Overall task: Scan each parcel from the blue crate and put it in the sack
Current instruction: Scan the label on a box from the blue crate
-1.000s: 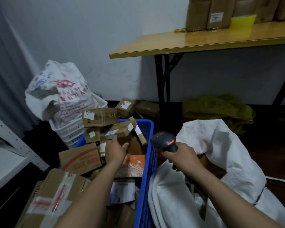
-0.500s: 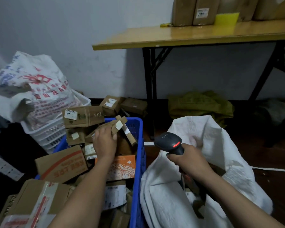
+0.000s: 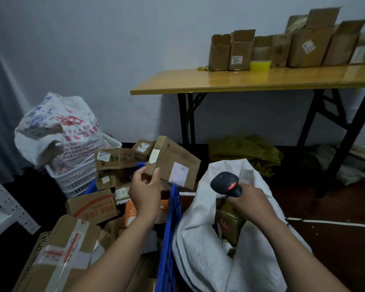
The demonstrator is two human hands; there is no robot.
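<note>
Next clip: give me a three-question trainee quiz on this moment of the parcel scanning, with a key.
1. True or false: the left hand holds a cardboard parcel raised above the other parcels in the blue crate.
2. What does the right hand grip?
A) a roll of tape
B) a black scanner with a red light showing
C) a marker pen
3. Fill in the blank: the white sack stands open on the person's ___ side of the blue crate.

Key: 1 true; 2 B; 3 right.
</note>
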